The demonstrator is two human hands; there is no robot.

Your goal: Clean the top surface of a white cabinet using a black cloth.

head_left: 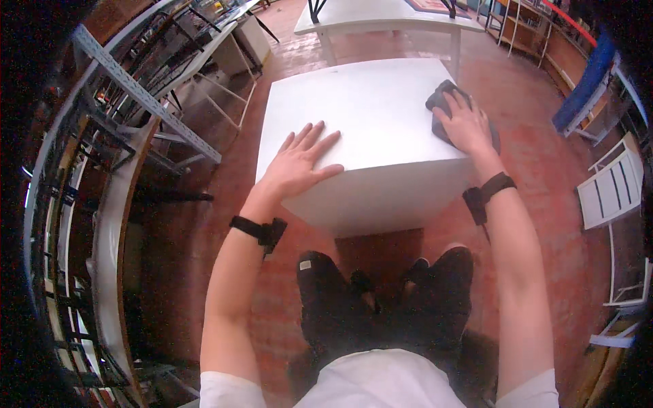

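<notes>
Standing over a reddish-brown tiled floor (537, 156), with grey metal shelving racks (129, 88) curving along the left side. Further back, a second long white table (388, 17); off to the right, a white slatted folding chair (609, 194). Dead centre, a small white square table (360, 115) with a smooth bare top. Left hand (296, 163) flat on the near left part of that top, fingers spread, palm down, gripping nothing. Right hand (466, 122) pressed down on a crumpled dark grey cloth (442, 98), fingers splayed over it rather than clenched around it. Cloth sitting right at the table's right edge, partly hanging past it. Black straps (262, 231) round both wrists.
</notes>
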